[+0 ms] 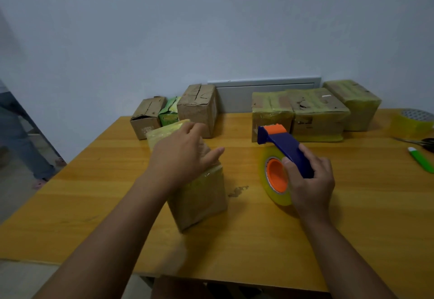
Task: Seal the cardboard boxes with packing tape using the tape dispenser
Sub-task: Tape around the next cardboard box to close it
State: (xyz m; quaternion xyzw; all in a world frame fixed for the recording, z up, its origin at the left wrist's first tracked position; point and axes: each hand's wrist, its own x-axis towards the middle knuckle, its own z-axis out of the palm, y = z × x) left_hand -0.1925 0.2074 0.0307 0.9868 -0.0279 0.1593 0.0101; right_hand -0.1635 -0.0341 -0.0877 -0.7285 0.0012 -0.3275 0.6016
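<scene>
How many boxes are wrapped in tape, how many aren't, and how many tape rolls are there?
Taped cardboard boxes: 4
Untaped cardboard boxes: 2
Tape rolls: 2
Total: 8

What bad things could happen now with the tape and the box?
The left hand rests only lightly on the tall tape-wrapped cardboard box, which looks tilted, so it might tip over. The right hand grips the blue and orange tape dispenser beside its yellowish tape roll; loose tape could stick to fingers or the wooden table.
</scene>
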